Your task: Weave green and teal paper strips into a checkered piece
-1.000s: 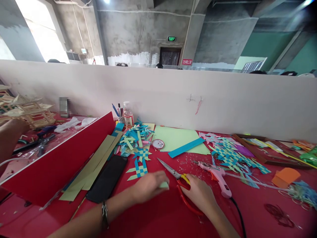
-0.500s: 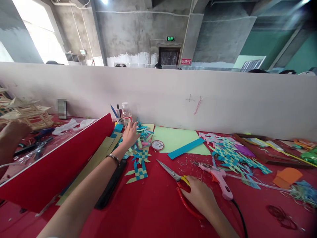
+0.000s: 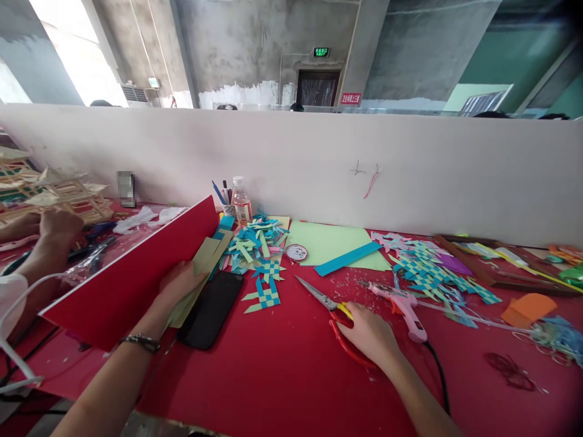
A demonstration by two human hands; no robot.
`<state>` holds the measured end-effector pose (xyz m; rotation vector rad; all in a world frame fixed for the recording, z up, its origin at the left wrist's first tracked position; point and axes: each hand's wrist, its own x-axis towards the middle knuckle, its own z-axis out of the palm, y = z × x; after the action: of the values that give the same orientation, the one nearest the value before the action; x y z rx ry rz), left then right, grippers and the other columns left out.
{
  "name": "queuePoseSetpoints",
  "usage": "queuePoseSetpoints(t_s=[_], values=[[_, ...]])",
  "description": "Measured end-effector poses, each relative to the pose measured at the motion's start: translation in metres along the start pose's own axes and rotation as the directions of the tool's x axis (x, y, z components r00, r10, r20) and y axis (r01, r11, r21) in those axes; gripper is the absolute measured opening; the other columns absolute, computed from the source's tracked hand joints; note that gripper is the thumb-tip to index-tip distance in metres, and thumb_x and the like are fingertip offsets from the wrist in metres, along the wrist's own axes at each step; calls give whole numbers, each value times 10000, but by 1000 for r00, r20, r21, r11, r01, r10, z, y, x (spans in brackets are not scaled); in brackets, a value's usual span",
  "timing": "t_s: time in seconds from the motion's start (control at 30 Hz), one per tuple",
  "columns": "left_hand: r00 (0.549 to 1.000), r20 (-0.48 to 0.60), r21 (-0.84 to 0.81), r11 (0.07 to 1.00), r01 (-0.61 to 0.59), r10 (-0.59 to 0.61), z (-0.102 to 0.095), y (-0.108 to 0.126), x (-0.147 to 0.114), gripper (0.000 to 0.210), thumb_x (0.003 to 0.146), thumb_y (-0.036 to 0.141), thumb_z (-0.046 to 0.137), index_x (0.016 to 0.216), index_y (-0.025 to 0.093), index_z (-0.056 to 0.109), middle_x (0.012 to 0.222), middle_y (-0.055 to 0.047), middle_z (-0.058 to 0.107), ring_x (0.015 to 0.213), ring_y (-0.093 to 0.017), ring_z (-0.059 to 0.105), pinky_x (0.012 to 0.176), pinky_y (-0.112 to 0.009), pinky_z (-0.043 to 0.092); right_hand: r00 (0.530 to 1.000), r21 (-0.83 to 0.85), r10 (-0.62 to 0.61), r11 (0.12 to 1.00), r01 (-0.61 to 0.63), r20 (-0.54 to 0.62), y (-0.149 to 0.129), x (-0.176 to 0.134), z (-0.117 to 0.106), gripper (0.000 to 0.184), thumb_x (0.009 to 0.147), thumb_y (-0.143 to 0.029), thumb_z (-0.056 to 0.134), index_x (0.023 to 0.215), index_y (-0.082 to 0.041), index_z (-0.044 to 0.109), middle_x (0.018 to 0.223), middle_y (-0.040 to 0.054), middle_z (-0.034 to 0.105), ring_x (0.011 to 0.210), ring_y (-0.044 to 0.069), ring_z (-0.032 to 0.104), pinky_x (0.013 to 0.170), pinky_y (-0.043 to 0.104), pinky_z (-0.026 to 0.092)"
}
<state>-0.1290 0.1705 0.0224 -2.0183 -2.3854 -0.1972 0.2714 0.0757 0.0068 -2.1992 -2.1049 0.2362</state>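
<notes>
My left hand (image 3: 180, 284) is at the red divider's foot, its fingers closed on olive-green paper strips (image 3: 206, 258); its fingertips are partly hidden. A black phone (image 3: 213, 309) lies just right of that hand. My right hand (image 3: 371, 331) grips the red and yellow handles of a pair of scissors (image 3: 325, 300), whose blades point away to the left, nearly closed, low over the table. A pink glue gun (image 3: 403, 306) lies to the right of the scissors. Woven blue-and-green paper pieces (image 3: 266, 296) lie between my hands, below a heap of cut strips (image 3: 255, 240).
The red divider (image 3: 146, 267) stands to my left; beyond it are a co-worker's hands (image 3: 59, 227) and wooden stick models (image 3: 73, 194). Light-green sheets (image 3: 328, 240) carry a blue strip (image 3: 348, 258). A bottle (image 3: 241, 201) stands by the white partition (image 3: 291, 164). More woven pieces (image 3: 423, 273) lie right.
My left hand has come back from near the bottle and heap, down to the olive-green strips. The right hand stays on the scissors. The view has shifted slightly.
</notes>
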Motion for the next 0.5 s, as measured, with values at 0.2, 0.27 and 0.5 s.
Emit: queuePoseSetpoints(t_s=[0.2, 0.27, 0.5], values=[[999, 34, 16, 999, 28, -29, 18, 4, 3, 452, 754, 487, 415, 931, 105, 581, 973, -176, 580, 862, -293, 569, 660, -340, 427, 1000, -14, 4, 1000, -4, -17, -1, 0, 2, 311, 772, -410, 426, 942, -171, 528, 908, 103, 632, 846, 235, 603, 627, 282, 394], [999, 28, 9, 1000, 29, -29, 18, 6, 1, 490, 750, 532, 393, 951, 126, 580, 982, -163, 579, 870, -293, 568, 649, -336, 428, 1000, -23, 7, 1000, -7, -14, -1, 0, 3, 312, 774, -417, 419, 941, -173, 523, 915, 99, 630, 841, 237, 603, 620, 285, 392], [998, 31, -42, 998, 48, -47, 14, 11, -5, 569, 732, 612, 350, 979, 153, 578, 1022, -148, 583, 915, -286, 554, 683, -335, 426, 1000, -65, -5, 998, 4, -13, -1, 0, 3, 327, 782, -423, 407, 945, -164, 524, 927, 98, 625, 839, 242, 600, 619, 293, 395]])
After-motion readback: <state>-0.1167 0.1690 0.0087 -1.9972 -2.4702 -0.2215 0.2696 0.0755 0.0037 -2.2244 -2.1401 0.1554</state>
